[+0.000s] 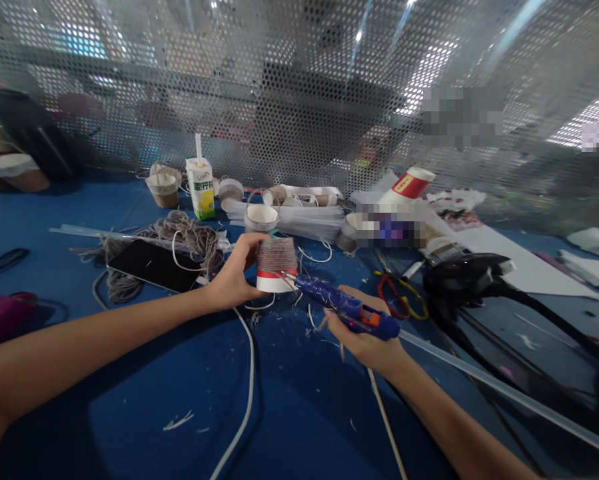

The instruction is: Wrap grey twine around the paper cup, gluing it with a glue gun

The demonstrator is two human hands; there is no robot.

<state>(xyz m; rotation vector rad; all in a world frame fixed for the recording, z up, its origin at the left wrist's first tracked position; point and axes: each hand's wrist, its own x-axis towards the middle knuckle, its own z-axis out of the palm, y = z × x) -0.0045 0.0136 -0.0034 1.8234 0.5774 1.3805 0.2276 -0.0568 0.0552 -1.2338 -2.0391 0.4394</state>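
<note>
My left hand (pixel 236 277) grips a paper cup (pixel 276 265) from its left side. Grey-brown cord is wound around the cup's upper part, while a red band and a white rim show below. In my right hand (pixel 362 333) is a blue hot glue gun (pixel 346 307), fingers wrapped about its handle. Its nozzle points left and meets or nearly meets the red band; I cannot tell which. A long clear glue stick (pixel 504 383) runs out of the gun's back toward the lower right.
Left of the cup lie a dark phone (pixel 154 265) and a heap of grey cord (pixel 186 233). Behind stand a drink carton (pixel 200 189), cord-wrapped cups (pixel 262 217) and a stack of clear glue sticks (pixel 299 220). Scissors (pixel 402 293) and a black object (pixel 464 277) lie right. A perforated metal screen (pixel 289 87) rises behind.
</note>
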